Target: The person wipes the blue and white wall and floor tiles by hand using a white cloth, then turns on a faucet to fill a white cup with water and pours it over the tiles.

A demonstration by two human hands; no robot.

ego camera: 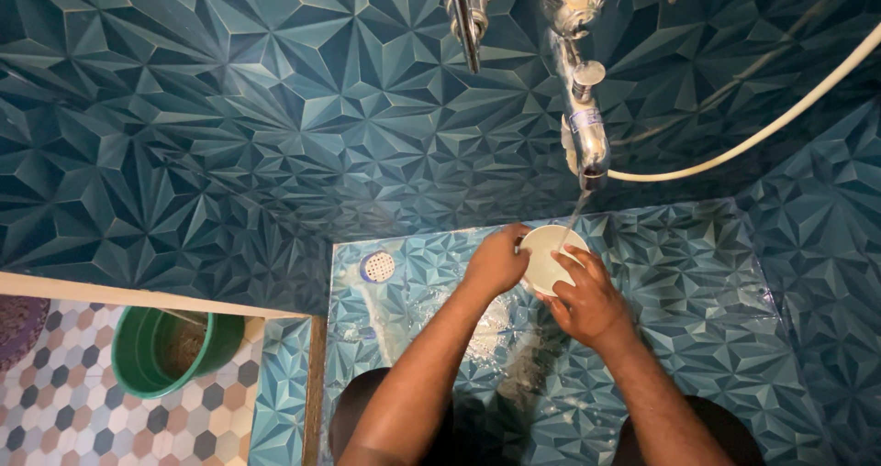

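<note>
Green bucket (174,349): stands on the hexagon-patterned floor at far left, outside the raised kerb, well apart from the hands; upright, mouth open upward, something dull inside that cannot be made out.

Floor drain (377,266): round grate in the wet tiled floor (697,292), left of the hands; the floor glistens with water around it.

Left hand (496,262): fingers curled over the left rim of the bowl, gripping it; judged to be steadying it under the stream.

White bowl (547,254): held between both hands just above the wet floor, mouth tilted up toward the spout, directly beneath the falling water.

Right hand (587,303): fingers bent and closed onto the bowl's lower right edge, some reaching across its inside; looks placed for rubbing while the other hand braces.

Tap (584,127): chrome spout on the blue faceted wall, a thin stream running down into the bowl.

Hose (762,128): pale, loops away to the right from the tap, unused.
</note>
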